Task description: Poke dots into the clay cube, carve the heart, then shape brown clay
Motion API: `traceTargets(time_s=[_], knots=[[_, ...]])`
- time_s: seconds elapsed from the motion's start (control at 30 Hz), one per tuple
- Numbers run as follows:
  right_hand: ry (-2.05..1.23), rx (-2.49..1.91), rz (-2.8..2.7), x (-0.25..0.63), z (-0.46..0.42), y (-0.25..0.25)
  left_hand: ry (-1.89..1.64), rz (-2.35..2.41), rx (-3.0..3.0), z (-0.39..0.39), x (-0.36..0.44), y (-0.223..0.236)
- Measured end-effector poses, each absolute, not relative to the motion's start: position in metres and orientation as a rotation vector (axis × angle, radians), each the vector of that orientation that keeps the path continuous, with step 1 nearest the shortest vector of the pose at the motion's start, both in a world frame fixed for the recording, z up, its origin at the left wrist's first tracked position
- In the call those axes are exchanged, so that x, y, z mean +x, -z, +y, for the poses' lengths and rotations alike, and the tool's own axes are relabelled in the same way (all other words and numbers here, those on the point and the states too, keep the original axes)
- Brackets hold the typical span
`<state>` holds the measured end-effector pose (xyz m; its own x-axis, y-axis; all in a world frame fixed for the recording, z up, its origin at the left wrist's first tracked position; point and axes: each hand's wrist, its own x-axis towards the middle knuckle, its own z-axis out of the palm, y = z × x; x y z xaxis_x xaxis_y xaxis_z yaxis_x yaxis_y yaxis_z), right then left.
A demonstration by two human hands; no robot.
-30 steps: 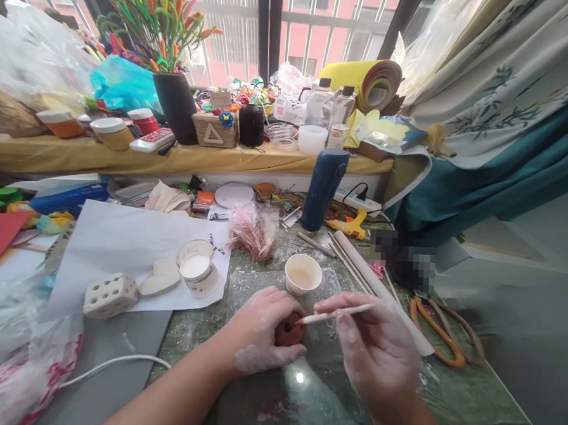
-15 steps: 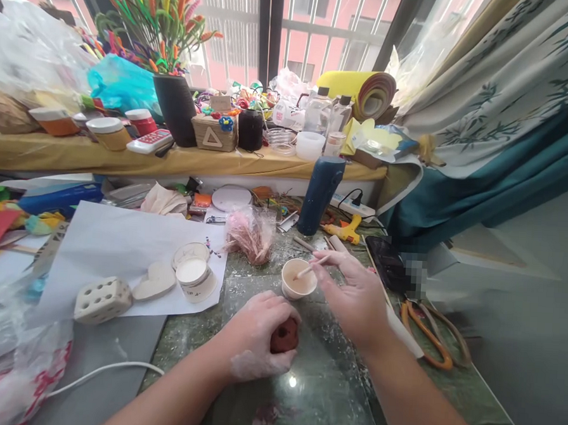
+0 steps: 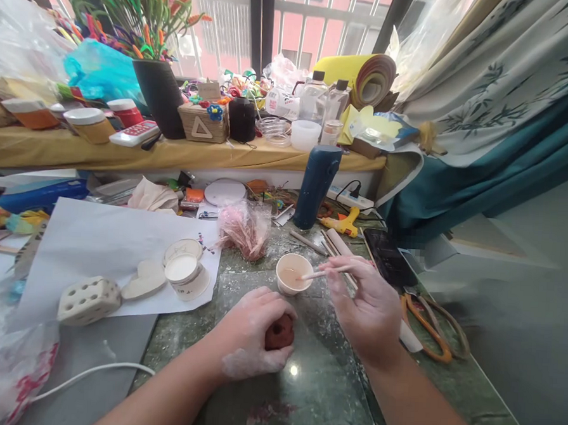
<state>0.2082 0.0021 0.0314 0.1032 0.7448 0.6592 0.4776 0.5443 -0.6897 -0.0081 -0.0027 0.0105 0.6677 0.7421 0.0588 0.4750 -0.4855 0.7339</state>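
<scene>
My left hand [image 3: 258, 335], dusted with white, wraps around a reddish-brown lump of clay [image 3: 280, 331] with a hole in its face. The clay is over a clear sheet [image 3: 323, 379] on the green tabletop. In my right hand [image 3: 367, 299] a thin pale stick [image 3: 319, 273] is pinched between thumb and fingers. Its tip reaches inside the rim of a small paper cup [image 3: 293, 290] of cloudy, brownish liquid. Whether the tip is wet I cannot tell. The cup stands upright just beyond my left hand.
On white paper to the left lie a dice-shaped block [image 3: 89, 300], a heart-shaped piece [image 3: 143, 280] and another cup [image 3: 182, 270]. A plastic bag [image 3: 245, 229], blue bottle [image 3: 316, 187], yellow glue gun [image 3: 343, 222], phone [image 3: 389, 259] and orange-handled pliers [image 3: 430, 331] surround the work area.
My right hand has shifted right and the stick now lies flatter, its tip nearer the cup's right rim. My left hand keeps the clay. The whole view has shifted slightly.
</scene>
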Motion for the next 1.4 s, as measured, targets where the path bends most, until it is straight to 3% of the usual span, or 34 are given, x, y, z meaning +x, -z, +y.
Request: traceTargets(time_s=[0.13,0.33,0.83,1.17,1.4], knots=[[-0.394,-0.843,-1.267,0.202,-0.018,-0.037,-0.492,0.929,2.195,-0.003,-0.008,-0.009],[-0.611,-0.824,-1.647,0.198,-0.032,-0.025,-0.512,0.922,2.243,-0.003,-0.007,-0.007],[-0.432,-0.795,-1.909,0.197,-0.025,-0.034,-0.559,0.883,2.249,-0.002,-0.007,-0.005],[-0.529,-0.794,-1.964,0.196,-0.026,-0.037,-0.545,0.878,2.26,-0.002,-0.007,-0.003],[-0.327,-0.899,-1.919,0.192,-0.026,-0.036,-0.524,0.898,2.262,-0.003,-0.007,-0.003]])
